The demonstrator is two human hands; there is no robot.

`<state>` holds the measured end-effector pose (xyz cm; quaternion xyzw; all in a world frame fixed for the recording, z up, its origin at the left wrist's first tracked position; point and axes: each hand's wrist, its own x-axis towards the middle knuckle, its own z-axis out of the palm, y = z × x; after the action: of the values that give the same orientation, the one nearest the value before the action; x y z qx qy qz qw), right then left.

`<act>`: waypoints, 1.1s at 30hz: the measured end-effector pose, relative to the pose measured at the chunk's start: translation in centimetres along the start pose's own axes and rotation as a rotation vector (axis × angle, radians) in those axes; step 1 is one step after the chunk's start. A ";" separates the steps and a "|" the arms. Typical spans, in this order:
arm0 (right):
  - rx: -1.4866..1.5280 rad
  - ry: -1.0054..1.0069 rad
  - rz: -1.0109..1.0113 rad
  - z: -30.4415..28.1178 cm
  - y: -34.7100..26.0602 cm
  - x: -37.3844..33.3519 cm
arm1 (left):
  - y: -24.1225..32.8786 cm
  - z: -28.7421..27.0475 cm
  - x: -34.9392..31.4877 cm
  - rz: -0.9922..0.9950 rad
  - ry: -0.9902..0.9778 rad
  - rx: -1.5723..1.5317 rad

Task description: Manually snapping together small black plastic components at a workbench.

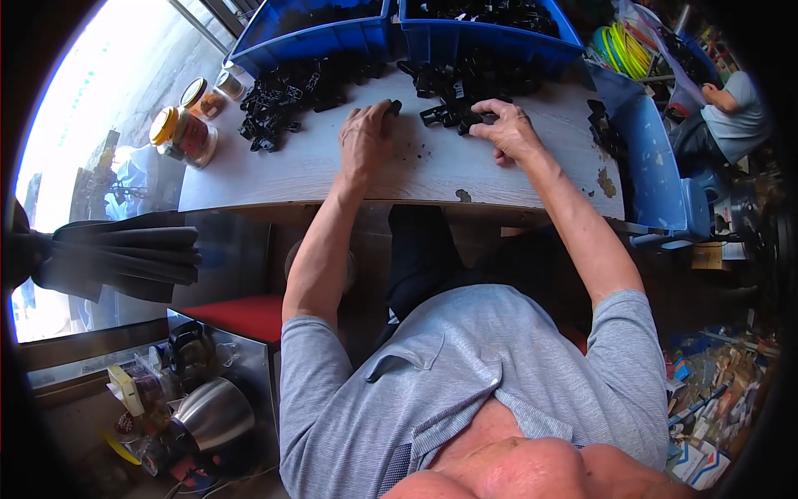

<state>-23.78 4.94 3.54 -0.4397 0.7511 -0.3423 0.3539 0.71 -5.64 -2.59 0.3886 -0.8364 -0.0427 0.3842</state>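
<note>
On the surface [274, 179] at left lies a loose heap [274, 104]; then the left hand [364, 137], its fingers seeming to pinch a black piece [394, 107]. Rightward, the right hand's [511, 135] fingers spread about a black part [449, 115], grip unclear. Much seems left; finished pieces cannot be told apart.

"Where does this view look from?"
"The person's head, through the left of two side-by-side fisheyes, facing down."
"How near?"
"Very close to the shirt [499, 349], which fills the lower middle; left hand [364, 137] and right hand [511, 133] lie farther out, over the table [274, 175]."
"How wide?"
"Bins [490, 37] at the top edge, a co-worker [736, 121] far right, corners dark."
</note>
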 end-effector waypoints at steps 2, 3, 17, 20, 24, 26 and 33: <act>-0.061 -0.021 -0.005 0.1 0.1 0.2 | 1.2 -0.3 -0.7 -0.046 0.005 -0.073; -0.085 -0.008 0.006 0.1 0.2 0.3 | 2.6 -0.1 -1.1 -0.223 -0.005 -0.328; 0.337 0.004 0.039 2.1 2.7 -1.6 | 11.9 6.0 -0.3 -0.545 0.096 -1.032; 0.356 -0.028 0.021 2.2 2.3 -2.2 | 12.3 5.4 -0.2 -0.541 0.072 -0.959; 0.252 -0.113 0.040 1.7 2.1 -2.1 | 11.4 5.1 -0.5 -0.298 0.078 -0.702; 0.216 -0.133 0.064 1.4 2.0 -2.0 | 11.1 4.5 -0.4 -0.165 0.079 -0.561; 0.319 -0.006 0.127 2.1 0.9 -2.9 | 9.7 2.6 -1.3 -0.006 -0.114 -0.471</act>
<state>-21.40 7.49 2.40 -0.3308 0.7123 -0.4328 0.4425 -6.49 1.37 -1.63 0.2877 -0.8225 -0.2597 0.4164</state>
